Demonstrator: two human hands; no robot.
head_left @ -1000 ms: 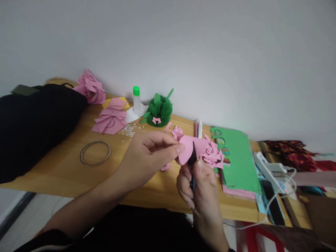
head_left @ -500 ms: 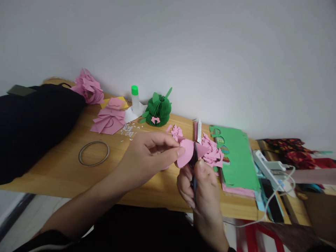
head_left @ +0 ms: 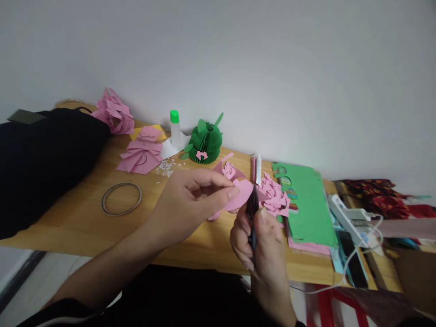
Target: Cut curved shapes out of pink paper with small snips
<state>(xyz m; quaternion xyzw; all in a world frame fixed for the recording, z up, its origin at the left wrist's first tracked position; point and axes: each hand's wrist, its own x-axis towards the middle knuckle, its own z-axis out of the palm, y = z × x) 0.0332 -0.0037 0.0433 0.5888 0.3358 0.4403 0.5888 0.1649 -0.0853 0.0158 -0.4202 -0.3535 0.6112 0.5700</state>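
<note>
My left hand (head_left: 190, 204) pinches a rounded piece of pink paper (head_left: 241, 193) between thumb and forefinger, just above the wooden table (head_left: 81, 218). My right hand (head_left: 260, 240) is closed round the handles of dark scissors (head_left: 252, 206), whose blades point up into the pink paper. Behind the blades lies a heap of pink paper offcuts (head_left: 274, 195). The scissor handles are mostly hidden inside my fingers.
A green paper ornament (head_left: 205, 143), a green-capped glue bottle (head_left: 175, 127), folded pink paper shapes (head_left: 141, 154) and a wire ring (head_left: 121, 198) lie to the left. A black bag (head_left: 41, 159) fills the far left. Green and pink sheets (head_left: 306, 204), a glue tube (head_left: 259, 169) and cabled devices (head_left: 350, 222) lie right.
The pink piece has turned in my left fingers and now lies flatter and lower. The scissor blades have shifted slightly along its edge. Both hands stay in much the same place.
</note>
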